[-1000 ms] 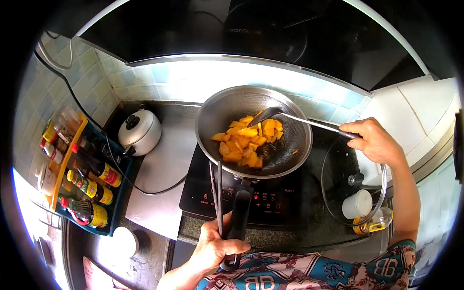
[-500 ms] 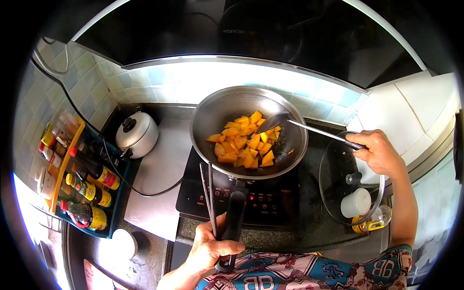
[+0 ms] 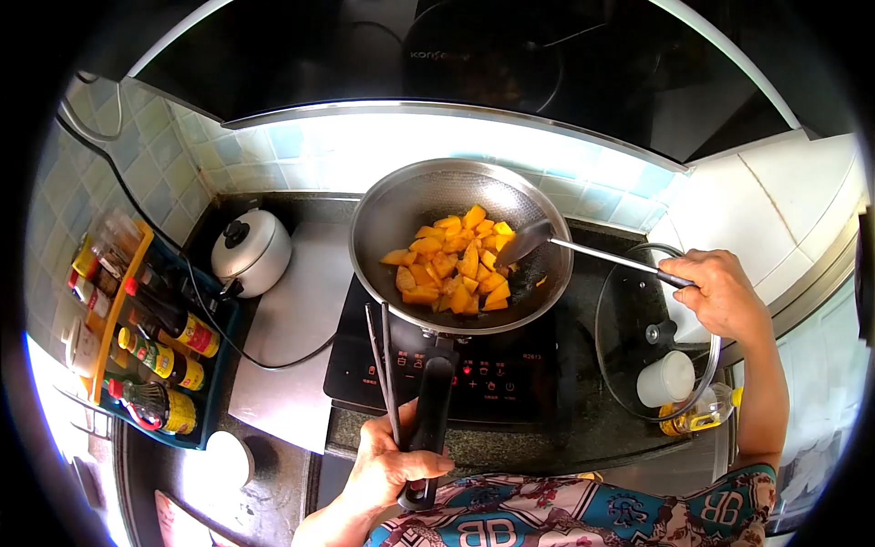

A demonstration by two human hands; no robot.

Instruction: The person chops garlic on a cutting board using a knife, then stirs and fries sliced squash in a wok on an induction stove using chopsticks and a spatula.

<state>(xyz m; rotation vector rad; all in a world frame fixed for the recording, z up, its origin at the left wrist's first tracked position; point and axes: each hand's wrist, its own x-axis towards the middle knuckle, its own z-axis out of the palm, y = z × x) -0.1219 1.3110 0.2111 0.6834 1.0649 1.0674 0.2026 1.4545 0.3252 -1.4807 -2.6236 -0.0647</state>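
Note:
A steel wok (image 3: 383,196) stands on the black induction cooker (image 3: 351,365), holding orange chunks of food (image 3: 447,264). My left hand (image 3: 387,465) is closed round the wok's black handle (image 3: 436,392) and also holds a pair of dark chopsticks (image 3: 383,369), which point up toward the rim. My right hand (image 3: 720,287) grips the spatula (image 3: 611,257) by its black handle end. The spatula's dark blade rests inside the wok, at the right side of the chunks.
At the left are a silver lidded pot (image 3: 253,255) and a rack (image 3: 223,383) of sauce bottles. A glass lid (image 3: 602,342), a white tub (image 3: 665,378) and an oil bottle (image 3: 706,412) are at the right. A range hood (image 3: 437,82) hangs above.
The spatula blade has moved down to the right side of the chunks, which lie differently now. The whole scene has shifted slightly left in view. Both hands keep their holds.

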